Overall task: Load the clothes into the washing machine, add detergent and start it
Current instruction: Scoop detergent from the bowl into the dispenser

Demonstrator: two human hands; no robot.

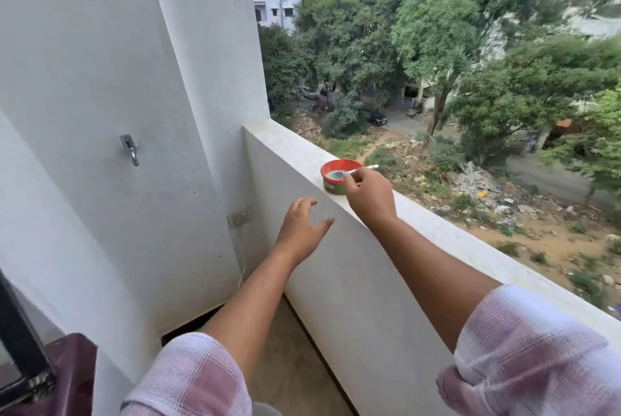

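Note:
A small round orange tub [332, 177] with a green label stands on top of the balcony parapet [437, 230]. It holds pale detergent powder. My right hand [368, 195] pinches the handle of a white spoon [356, 171] whose bowl, loaded with powder, rests in the tub. My left hand [302, 229] hovers beside the parapet's inner face, below and left of the tub, fingers spread and holding nothing. No washing machine or clothes show clearly.
A metal tap [130, 148] juts from the white wall on the left, with a wall socket [239, 217] lower down near the corner. A dark maroon object [72, 372] and a black frame [20, 331] sit at bottom left. Beyond the parapet is a long drop to trees and a road.

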